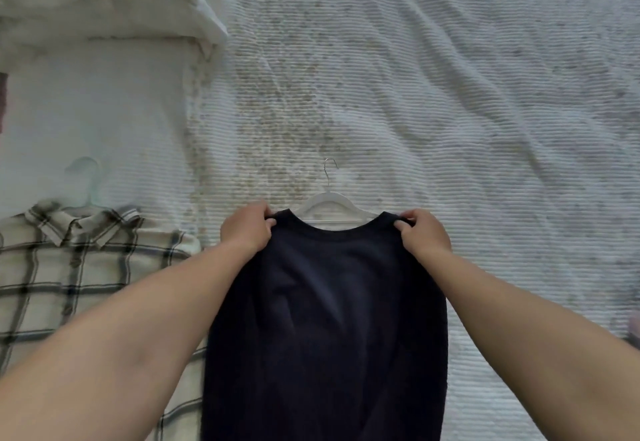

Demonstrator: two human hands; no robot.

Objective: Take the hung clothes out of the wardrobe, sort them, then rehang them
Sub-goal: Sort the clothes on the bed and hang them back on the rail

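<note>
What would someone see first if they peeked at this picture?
First, the dark navy top in the middle, with the left hand and right hand pinching its shoulders over a white hanger. Next, the plaid shirt lying at the left on the white ribbed bedspread.

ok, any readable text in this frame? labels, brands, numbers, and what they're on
None readable.
Navy sweater: plain, no print, no neck tag showing; left hand and right hand pinch its shoulders.
White hanger: no marking visible.
Plaid shirt: check pattern only, no label visible.
White bedspread: ribbed texture with faded speckles, no lettering.
</note>
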